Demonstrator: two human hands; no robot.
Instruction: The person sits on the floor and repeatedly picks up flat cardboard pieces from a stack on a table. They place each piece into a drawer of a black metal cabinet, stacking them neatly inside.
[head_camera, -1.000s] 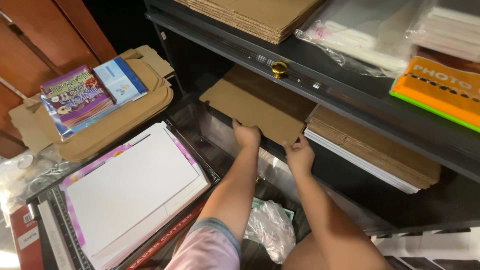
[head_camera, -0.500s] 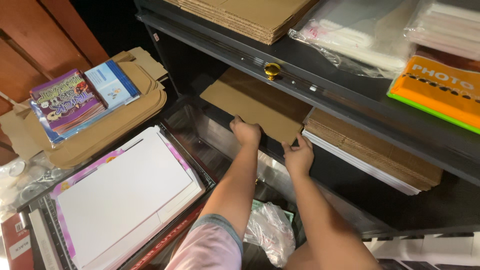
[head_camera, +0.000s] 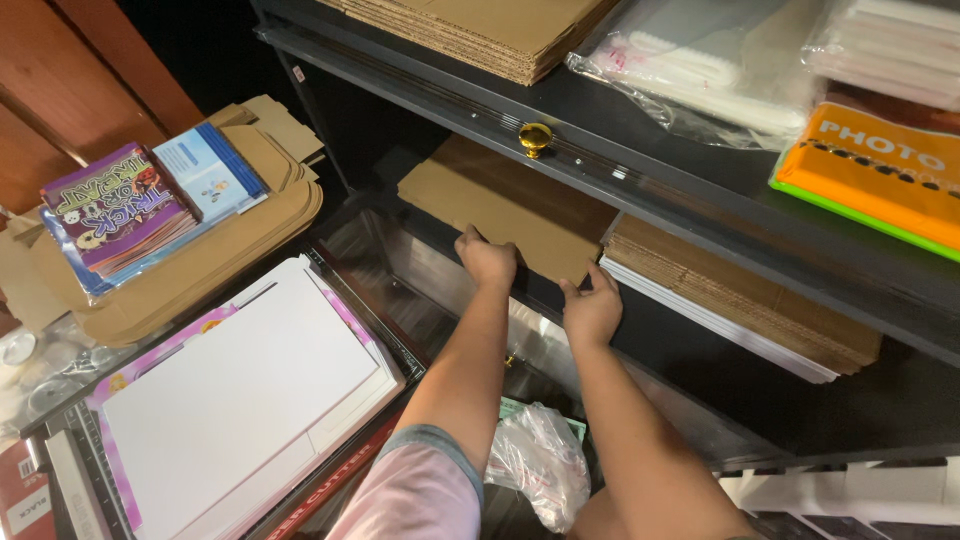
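A flat brown cardboard sheet (head_camera: 500, 205) lies on the lower shelf of a dark cabinet, its near corner sticking out over the shelf's front edge. My left hand (head_camera: 487, 262) is closed on the sheet's front edge at the left. My right hand (head_camera: 592, 308) holds the same edge at the near corner, fingers curled onto the cardboard. Both forearms reach up from the bottom of the view, and a pink sleeve shows on the left arm.
A stack of cardboard sheets (head_camera: 740, 300) sits right of the sheet. The upper shelf holds more cardboard (head_camera: 470, 25), clear plastic packs (head_camera: 700, 70) and an orange packet (head_camera: 880, 170). A brass knob (head_camera: 535, 135) is on its edge. White boards (head_camera: 240, 390), booklets (head_camera: 120, 210) and a crumpled bag (head_camera: 540, 465) lie below.
Both hands stay on the cardboard sheet's front edge. Only the view has shifted slightly.
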